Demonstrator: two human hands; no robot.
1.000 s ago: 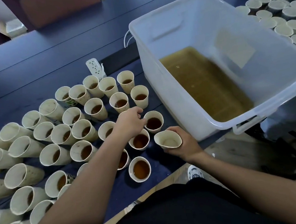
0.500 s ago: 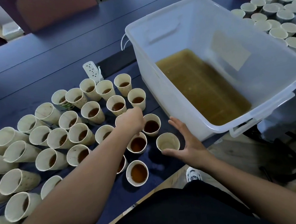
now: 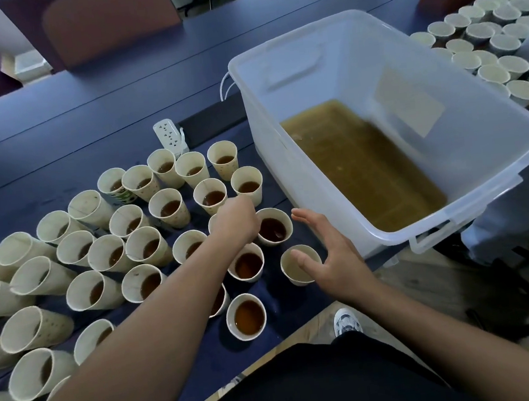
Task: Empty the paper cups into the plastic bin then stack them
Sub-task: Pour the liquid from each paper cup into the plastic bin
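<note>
Beside the right grip (image 3: 331, 258), an emptied cup (image 3: 299, 266) stands upright on the dark surface (image 3: 53, 124), just left of the palm. That grip is wide now, fingers spread and relaxed, holding nothing; a second ago it held this same cup, so the cup has been set down and let go. Thumb tip overlaps the cup rim in view; contact cannot be told.

Left grip (image 3: 237, 221) is curled down over a cup (image 3: 214, 220) that it mostly hides, only a sliver of rim showing at its left edge. It looks closed on that cup, fingers wrapped at the rim, same spot as a second ago.

Just right of the left grip sits a full cup (image 3: 272, 227) of brown liquid; more full cups crowd behind and left of it. Plastic bin (image 3: 335, 173) stands right of both grips, brown liquid pooled in its bottom.

Judgement: one empty cup is parked as a stack base; next cup is about to be lifted, tipped into the bin, then nested. Many full cups remain, task early.
</note>
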